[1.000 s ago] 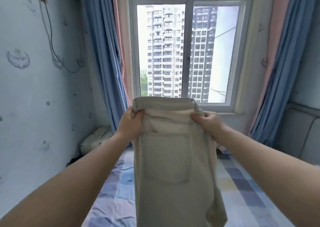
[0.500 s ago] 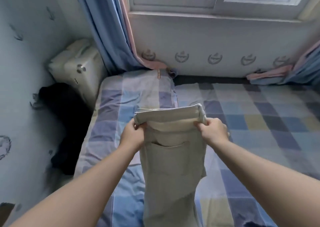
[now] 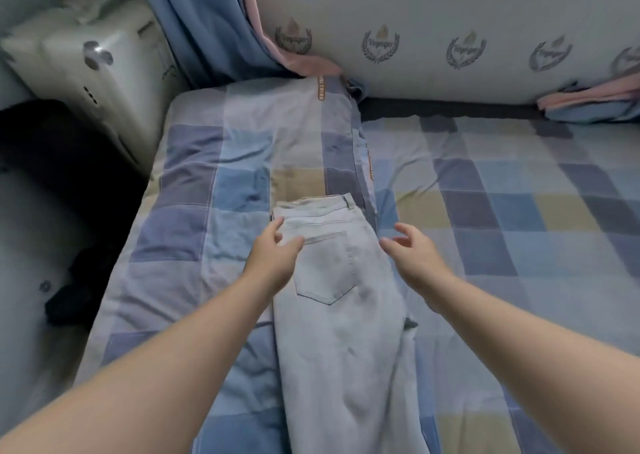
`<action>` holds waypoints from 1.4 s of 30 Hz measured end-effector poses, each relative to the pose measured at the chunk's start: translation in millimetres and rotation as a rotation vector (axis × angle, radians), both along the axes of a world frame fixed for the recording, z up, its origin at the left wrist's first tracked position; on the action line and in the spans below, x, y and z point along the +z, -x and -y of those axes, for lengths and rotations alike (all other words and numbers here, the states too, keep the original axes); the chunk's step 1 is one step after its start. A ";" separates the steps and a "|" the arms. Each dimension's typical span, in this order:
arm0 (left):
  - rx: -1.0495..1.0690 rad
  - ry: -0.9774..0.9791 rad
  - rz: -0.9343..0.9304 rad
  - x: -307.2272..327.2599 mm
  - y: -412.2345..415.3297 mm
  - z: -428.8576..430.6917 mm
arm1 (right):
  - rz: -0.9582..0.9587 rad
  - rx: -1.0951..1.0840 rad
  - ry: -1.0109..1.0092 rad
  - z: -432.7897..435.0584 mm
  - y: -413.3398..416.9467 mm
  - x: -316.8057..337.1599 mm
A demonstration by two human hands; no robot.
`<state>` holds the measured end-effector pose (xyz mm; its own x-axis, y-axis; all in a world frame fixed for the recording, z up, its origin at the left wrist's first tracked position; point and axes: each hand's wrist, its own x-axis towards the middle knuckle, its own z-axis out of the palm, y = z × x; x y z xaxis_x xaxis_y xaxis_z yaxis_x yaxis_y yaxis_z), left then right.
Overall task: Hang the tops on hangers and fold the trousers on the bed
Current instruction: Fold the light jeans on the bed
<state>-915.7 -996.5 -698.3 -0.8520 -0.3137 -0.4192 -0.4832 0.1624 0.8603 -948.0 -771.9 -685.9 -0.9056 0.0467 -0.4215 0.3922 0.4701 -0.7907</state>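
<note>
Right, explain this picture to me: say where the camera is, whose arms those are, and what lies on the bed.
There is no machine here. A person wears one wide-angle camera on the head, so the single picture looks forward and down along that person's own two bare arms. The left hand is over the pale trousers near the waistband, fingers relaxed, apparently touching the cloth but not gripping it. The right hand is just to the right of the trousers, fingers loosely bent, holding nothing. The trousers lie flat on the bed, which has a checked blue cover, with the back pocket up, the waistband away from the camera and the legs running towards it. Left of the bed stands a white hard case, and a blue curtain hangs behind.
</note>
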 end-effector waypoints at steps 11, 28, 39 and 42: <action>-0.594 0.751 -0.009 11.3 -146.2 -69.9 | -0.095 0.619 -0.716 -58.7 -138.9 14.3; -0.516 0.699 0.250 29.9 -453.2 -201.8 | -0.116 0.753 -0.584 -194.7 -376.6 40.8; -0.116 0.208 0.489 -99.1 -567.3 -217.0 | 0.333 0.474 -0.193 -214.4 -510.0 -94.6; -0.025 0.188 0.493 -134.1 -568.5 -216.0 | 0.369 0.365 -0.160 -211.5 -515.7 -138.7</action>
